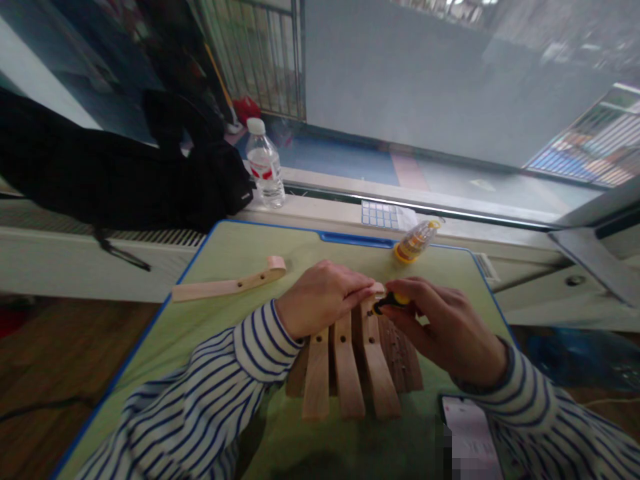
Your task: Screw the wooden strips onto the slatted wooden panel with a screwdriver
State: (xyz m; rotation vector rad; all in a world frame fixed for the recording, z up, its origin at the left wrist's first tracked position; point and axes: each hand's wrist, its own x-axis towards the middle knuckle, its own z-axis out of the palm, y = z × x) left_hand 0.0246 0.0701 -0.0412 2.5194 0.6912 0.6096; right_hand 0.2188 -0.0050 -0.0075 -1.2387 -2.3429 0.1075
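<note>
My left hand point(325, 297) lies over the upper ends of several pale, bent wooden pieces, its fingertips pressed against the top of the rightmost piece point(383, 383). The fingers are together and steady it. My right hand point(443, 327) grips a short yellow-and-black screwdriver point(395, 302), its tip at a hole near that piece's upper end. Two more wooden pieces, a middle one point(351, 387) and a left one point(316, 390), lie alongside, each with a dark hole. Beneath them is a brown wooden board point(407, 367) with small holes. My left hand hides part of the upper ends.
Another bent wooden piece point(225, 288) lies at the table's left. A clear container with a yellow base point(415, 243) stands at the back edge of the green table point(210, 380). On the sill are a water bottle point(266, 167) and black bag point(200, 173). A phone point(470, 433) lies front right.
</note>
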